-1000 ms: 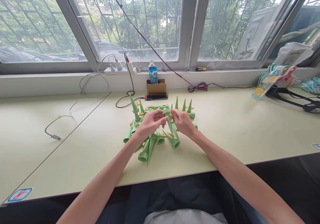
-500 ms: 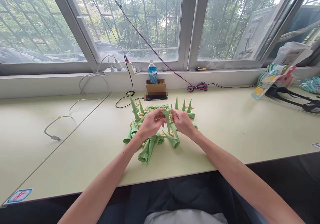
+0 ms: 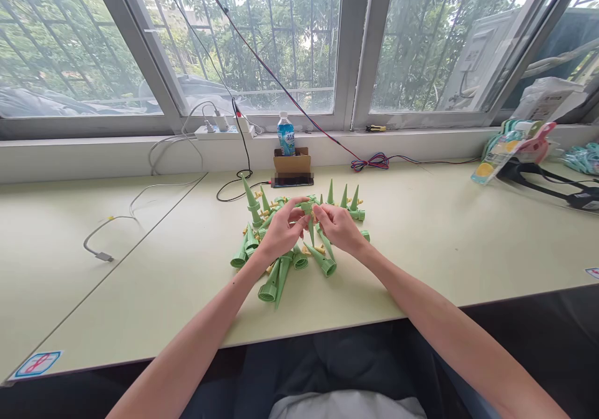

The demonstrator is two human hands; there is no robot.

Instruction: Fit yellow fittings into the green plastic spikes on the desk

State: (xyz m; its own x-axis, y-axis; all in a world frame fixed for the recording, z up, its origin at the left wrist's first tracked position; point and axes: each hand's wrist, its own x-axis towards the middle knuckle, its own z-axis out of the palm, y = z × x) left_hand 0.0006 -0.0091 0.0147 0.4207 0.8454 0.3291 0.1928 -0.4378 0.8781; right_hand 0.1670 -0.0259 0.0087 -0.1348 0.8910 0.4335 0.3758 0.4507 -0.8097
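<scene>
My left hand [image 3: 282, 228] is closed around the collar of a green plastic watering spike [image 3: 311, 232], which hangs point down above the table. At its right side my right hand [image 3: 342, 227] is closed in a pinch on a small yellow valve, mostly covered by the fingers. Beneath and around both hands lies a pile of similar green spikes; one loose spike [image 3: 322, 262] rests in front with its threaded opening facing me. Several yellow valves [image 3: 314, 250] are scattered among them. Farther back, a few spikes [image 3: 331, 192] stand with their points up.
Behind the pile are a phone [image 3: 292, 183], a cardboard box [image 3: 292, 162] and a blue-labelled bottle [image 3: 286, 134]. A white cable [image 3: 112, 218] runs across the left of the table. Coiled wires [image 3: 372, 162] lie at the back, and a black strap [image 3: 543, 179] at the right.
The held spike has shifted slightly left and tilted a little. My right fingers have moved left with it, staying against its collar. The pile looks unchanged.
</scene>
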